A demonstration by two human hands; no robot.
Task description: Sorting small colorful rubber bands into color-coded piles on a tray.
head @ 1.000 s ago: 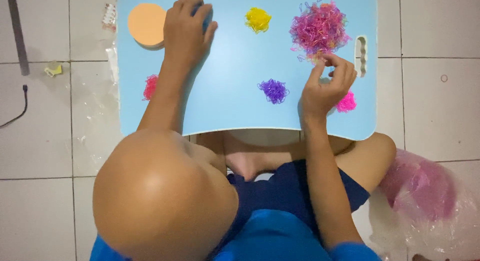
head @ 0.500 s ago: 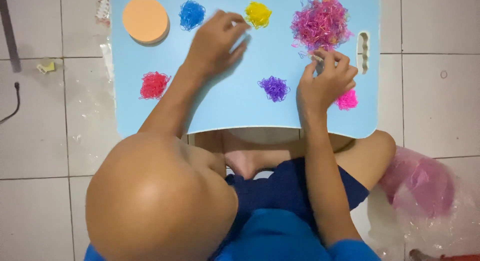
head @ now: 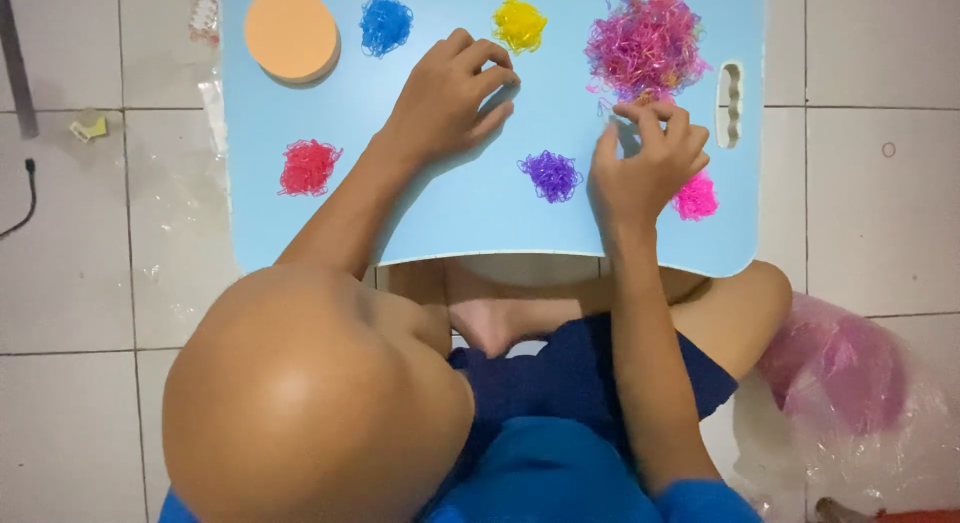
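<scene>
On the light blue lap table, a round orange pad sits at the ten o'clock corner with a red pile at eight and a blue pile beside the pad. The left hand rests mid-board, fingers curled together, a yellow pile at its one o'clock and open board below it. The right hand pinches fingertips at the six o'clock edge of the mixed pink heap, between the purple pile and bright pink pile, near the handle slot.

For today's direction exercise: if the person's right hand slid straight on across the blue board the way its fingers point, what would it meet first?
The right hand points up the board, its fingertips already at the near edge of the mixed pink pile of small bands, so it would probably meet that pile first.
</scene>
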